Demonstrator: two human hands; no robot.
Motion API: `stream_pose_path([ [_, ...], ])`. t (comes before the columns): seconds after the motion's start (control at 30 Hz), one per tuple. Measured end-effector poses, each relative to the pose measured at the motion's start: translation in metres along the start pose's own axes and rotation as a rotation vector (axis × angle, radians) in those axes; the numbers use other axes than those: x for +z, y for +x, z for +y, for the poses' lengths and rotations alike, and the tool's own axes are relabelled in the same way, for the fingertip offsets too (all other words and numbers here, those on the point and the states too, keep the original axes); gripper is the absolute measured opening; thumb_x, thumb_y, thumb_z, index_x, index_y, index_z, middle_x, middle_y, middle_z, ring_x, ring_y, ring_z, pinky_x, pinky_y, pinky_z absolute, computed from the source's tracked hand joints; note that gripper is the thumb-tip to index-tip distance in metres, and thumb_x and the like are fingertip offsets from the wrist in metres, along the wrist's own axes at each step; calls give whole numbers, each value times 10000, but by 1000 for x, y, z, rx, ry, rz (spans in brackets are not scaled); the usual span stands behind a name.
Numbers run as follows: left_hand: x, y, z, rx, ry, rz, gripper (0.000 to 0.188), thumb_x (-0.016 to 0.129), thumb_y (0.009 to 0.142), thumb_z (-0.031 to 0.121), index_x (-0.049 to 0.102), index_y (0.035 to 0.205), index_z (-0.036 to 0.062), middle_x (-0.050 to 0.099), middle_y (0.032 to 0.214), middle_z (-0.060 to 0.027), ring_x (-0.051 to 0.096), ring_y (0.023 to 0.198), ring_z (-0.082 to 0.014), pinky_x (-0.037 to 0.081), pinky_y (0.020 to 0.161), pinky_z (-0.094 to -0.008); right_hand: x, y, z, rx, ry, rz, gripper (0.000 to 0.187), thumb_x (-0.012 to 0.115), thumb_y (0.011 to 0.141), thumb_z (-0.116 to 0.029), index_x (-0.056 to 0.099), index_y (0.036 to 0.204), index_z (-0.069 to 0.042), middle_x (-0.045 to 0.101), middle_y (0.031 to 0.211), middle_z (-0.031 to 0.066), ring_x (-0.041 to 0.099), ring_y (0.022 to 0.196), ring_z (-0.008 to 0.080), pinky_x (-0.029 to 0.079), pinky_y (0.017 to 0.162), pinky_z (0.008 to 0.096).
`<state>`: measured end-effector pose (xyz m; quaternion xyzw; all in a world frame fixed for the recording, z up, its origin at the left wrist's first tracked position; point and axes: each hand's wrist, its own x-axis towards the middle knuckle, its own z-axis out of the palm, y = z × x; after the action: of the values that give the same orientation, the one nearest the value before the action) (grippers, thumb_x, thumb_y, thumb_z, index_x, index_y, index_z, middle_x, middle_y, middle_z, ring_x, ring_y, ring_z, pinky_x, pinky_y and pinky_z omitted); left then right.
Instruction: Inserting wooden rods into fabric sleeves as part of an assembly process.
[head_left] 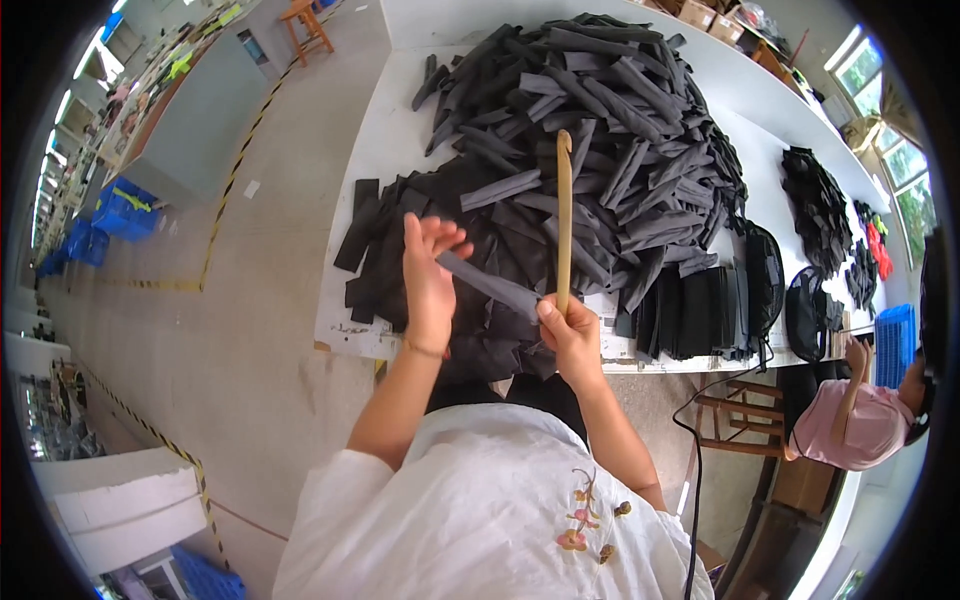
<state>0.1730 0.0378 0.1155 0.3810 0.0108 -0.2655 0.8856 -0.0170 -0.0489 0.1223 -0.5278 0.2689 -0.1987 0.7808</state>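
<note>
My right hand [572, 335] is closed around the lower end of a long wooden stick [565, 215], which points away from me and has a notched, hook-like tip. One end of a grey fabric strip [495, 288] is also pinched at that hand's thumb. The strip runs left toward my left hand [430, 285], which is open, its fingers apart beside the strip's other end. Beyond both hands rises a large heap of dark grey fabric strips [610, 110], many looking like flat tubes. Darker, flatter pieces [400, 235] spread under and around my left hand.
The white table [385, 115] has a raised back edge. At right stand a row of stacked black pieces [695, 315], black bags [765, 275] and another dark pile [815, 205]. A person in pink [850, 425] sits at right, near a wooden stool [740, 420] and a black cable [685, 425].
</note>
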Motion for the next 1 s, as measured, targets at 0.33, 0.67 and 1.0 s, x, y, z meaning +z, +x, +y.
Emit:
stream_pose_path([
  [0.33,-8,-49,-10,-246,898,-766,176,674,881,168,657,986,28,670,800,-49,615,745,-117,499,711,-279,-3,22,3,-149,-264,91,307,637,946,-280,608,759,-39,454,652,-94,377,624,23,296,528,215],
  [0.67,-36,-30,-9,563,1319,-335,45,672,824,62,643,828,29,619,794,-97,617,650,-222,485,596,-304,-5,113,-142,-455,-135,345,325,630,935,-362,541,709,-146,396,537,-78,341,417,25,256,377,196],
  [1.0,-66,4,-29,372,1502,75,190,706,827,247,667,806,61,647,659,-88,641,614,-259,487,571,-333,-64,157,-129,-533,-512,365,281,488,1008,-307,573,1113,-60,547,709,-12,369,509,17,248,427,182],
])
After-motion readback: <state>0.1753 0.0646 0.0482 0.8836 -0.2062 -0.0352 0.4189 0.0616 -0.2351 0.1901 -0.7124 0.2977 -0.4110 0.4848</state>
